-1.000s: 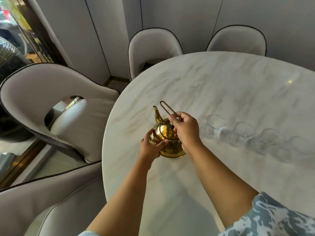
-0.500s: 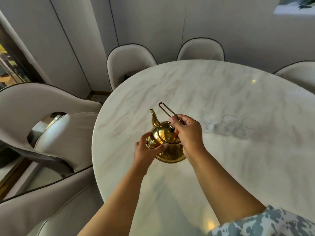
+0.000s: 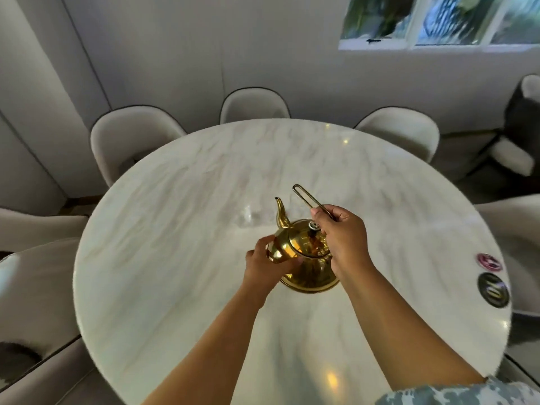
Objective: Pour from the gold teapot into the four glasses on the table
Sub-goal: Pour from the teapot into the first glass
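Note:
The gold teapot (image 3: 304, 252) is over the middle of the white marble table (image 3: 175, 229), its spout pointing away from me. My right hand (image 3: 342, 232) is closed on the teapot's wire loop handle (image 3: 304, 195), which sticks up and away. My left hand (image 3: 264, 266) clasps the pot's left side below the spout. Whether the pot's base touches the table is unclear. The glasses are not sharply visible; only a faint glassy smear (image 3: 248, 217) shows on the table just left of the spout.
Pale upholstered chairs ring the table, such as one at the far left (image 3: 131, 138) and one at the far right (image 3: 400, 130). Two round discs, one red (image 3: 489, 261) and one dark (image 3: 493, 289), lie near the table's right edge.
The view has swung up and to the right, with motion blur. Both hands keep the same hold on the teapot. The row of glasses, clear one second ago, is now only a smear.

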The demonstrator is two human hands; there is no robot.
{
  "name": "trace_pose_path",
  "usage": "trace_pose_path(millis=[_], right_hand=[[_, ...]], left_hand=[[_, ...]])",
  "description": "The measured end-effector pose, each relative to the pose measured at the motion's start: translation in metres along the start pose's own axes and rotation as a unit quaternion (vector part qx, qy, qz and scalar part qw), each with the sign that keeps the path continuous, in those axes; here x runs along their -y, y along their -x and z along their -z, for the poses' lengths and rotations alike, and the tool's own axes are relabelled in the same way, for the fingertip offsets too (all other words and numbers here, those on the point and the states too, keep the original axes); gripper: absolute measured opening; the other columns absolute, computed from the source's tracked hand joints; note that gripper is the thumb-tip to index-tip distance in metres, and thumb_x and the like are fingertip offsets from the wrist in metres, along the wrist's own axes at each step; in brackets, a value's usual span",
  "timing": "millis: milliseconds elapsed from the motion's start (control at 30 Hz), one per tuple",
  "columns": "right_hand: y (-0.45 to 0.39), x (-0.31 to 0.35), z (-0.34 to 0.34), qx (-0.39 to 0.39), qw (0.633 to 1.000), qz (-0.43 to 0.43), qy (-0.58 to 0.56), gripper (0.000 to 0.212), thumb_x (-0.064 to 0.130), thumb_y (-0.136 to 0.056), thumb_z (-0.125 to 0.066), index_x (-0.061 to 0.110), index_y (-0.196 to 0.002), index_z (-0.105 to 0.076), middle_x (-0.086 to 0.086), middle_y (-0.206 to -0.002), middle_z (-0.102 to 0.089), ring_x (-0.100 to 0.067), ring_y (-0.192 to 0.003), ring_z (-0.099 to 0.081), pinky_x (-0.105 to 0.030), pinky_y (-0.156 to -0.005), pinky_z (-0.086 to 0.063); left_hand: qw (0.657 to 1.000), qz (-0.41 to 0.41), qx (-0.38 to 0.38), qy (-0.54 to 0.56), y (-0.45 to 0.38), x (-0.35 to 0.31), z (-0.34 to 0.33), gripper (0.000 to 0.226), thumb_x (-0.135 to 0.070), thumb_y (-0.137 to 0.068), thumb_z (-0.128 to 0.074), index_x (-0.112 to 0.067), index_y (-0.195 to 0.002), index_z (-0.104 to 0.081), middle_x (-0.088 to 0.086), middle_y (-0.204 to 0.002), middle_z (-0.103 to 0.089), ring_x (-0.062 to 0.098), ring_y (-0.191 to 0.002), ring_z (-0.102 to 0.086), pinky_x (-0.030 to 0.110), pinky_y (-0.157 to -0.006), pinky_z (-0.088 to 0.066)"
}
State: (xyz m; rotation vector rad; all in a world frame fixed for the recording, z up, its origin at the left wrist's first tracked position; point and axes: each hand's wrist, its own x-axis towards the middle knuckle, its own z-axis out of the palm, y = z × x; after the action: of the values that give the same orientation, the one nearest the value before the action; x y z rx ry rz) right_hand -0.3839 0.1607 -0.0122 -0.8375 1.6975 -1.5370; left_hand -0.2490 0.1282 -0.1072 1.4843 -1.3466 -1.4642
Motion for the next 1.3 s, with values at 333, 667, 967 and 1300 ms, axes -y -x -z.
trace_pose_path(millis=[333, 667, 967, 1300], right_hand=[[-0.086, -0.004, 0.078, -0.061, 0.997, -0.02, 0.038, 0.021, 0.024, -0.091, -0.067, 0.011, -0.106, -0.073, 0.005, -0.082, -0.068, -0.006, -0.07, -0.059, -0.016, -0.058, -0.044], [-0.171, -0.02, 0.086, -0.053, 0.99, 0.001, 0.133, 0.021, 0.03, -0.09, -0.067, 0.011, -0.096, -0.075, 0.003, -0.072, -0.066, -0.016, -0.072, -0.062, -0.027, -0.064, -0.048], [-0.21, -0.022, 0.076, -0.035, 0.964, 0.0, 0.265, 0.034, 0.039, -0.089, -0.065, 0.011, -0.105, -0.075, -0.005, -0.089, -0.076, -0.023, -0.085, -0.07, -0.032, -0.073, -0.054], [-0.223, -0.01, 0.067, 0.005, 0.941, 0.003, 0.339, 0.034, 0.039, -0.09, -0.063, 0.009, -0.103, -0.075, -0.008, -0.09, -0.075, -0.025, -0.087, -0.069, -0.031, -0.074, -0.052]], left_hand=[[0.998, 0.013, 0.061, -0.016, -0.048, -0.032, -0.109, 0.076, -0.042, -0.063, -0.087, -0.041, -0.127, -0.048, 0.004, -0.131, -0.042, 0.027, -0.118, -0.053, 0.047, -0.097, -0.054], [0.993, 0.068, 0.096, 0.023, -0.101, -0.044, -0.147, 0.073, -0.044, -0.062, -0.086, -0.038, -0.126, -0.051, 0.008, -0.128, -0.051, 0.022, -0.104, -0.063, 0.036, -0.078, -0.059], [0.981, 0.129, 0.138, 0.041, -0.125, -0.038, -0.156, 0.072, -0.044, -0.071, -0.083, -0.032, -0.133, -0.05, 0.011, -0.12, -0.065, 0.02, -0.102, -0.065, 0.036, -0.077, -0.06], [0.977, 0.151, 0.143, 0.057, -0.13, -0.041, -0.159, 0.069, -0.048, -0.07, -0.082, -0.031, -0.129, -0.05, 0.01, -0.117, -0.068, 0.025, -0.108, -0.067, 0.037, -0.072, -0.062]])
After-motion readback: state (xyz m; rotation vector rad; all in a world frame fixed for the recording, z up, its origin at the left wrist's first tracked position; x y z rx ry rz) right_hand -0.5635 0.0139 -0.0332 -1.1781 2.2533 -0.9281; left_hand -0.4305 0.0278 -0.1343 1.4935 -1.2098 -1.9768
